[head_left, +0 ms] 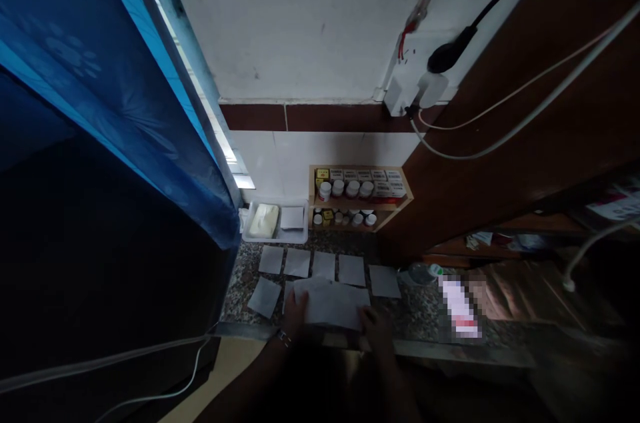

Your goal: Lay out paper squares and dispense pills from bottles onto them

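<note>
A wide white sheet of paper lies at the front of the speckled stone counter. My left hand is at the sheet's left end, its fingers closed over the paper. At the right end, the fingers of my right hand pinch the edge, though the dim light blurs them. Behind the sheet runs a row of small white paper squares, among them a left square and a right square. Another paper square lies tilted to the left of my left hand.
A clear plastic tray holds a pale packet and stacked paper. Beside it, a wooden shelf carries bottles and boxes. A plastic bottle lies at right, near a blurred-out item. Cables hang from wall sockets; a blue curtain hangs left.
</note>
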The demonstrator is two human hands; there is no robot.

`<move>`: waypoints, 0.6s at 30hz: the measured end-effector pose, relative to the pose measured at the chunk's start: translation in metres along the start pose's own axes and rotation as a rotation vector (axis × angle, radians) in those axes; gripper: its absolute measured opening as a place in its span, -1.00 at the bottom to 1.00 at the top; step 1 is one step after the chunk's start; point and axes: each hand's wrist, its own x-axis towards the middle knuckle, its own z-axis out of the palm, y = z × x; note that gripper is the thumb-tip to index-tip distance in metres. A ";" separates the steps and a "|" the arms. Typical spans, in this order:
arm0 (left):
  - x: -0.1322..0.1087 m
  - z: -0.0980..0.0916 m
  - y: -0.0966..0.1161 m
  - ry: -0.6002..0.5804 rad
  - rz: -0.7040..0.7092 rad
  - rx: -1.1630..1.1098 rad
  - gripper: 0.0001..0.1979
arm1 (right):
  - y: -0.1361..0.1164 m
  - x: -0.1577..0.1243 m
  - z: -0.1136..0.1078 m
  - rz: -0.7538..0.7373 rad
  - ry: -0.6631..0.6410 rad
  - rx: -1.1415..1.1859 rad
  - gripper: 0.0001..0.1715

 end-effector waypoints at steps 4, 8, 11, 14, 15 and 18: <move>0.003 -0.007 -0.004 0.004 0.035 0.021 -0.48 | 0.058 0.036 -0.072 0.087 0.153 -0.124 -0.50; 0.004 -0.012 -0.007 -0.010 0.011 0.018 -0.44 | 0.102 0.053 -0.105 0.134 0.142 -0.293 -0.61; 0.003 -0.014 -0.009 0.001 0.005 0.024 -0.43 | 0.112 0.053 -0.100 0.164 0.150 -0.447 -0.62; 0.004 -0.015 -0.011 0.003 0.010 0.017 -0.44 | 0.109 0.051 -0.091 0.221 0.164 -0.569 -0.56; 0.005 -0.016 -0.012 -0.002 0.009 0.011 -0.43 | 0.106 0.051 -0.088 0.231 0.161 -0.593 -0.55; 0.008 -0.018 -0.016 -0.002 0.017 0.013 -0.41 | 0.097 0.050 -0.083 0.254 0.158 -0.622 -0.49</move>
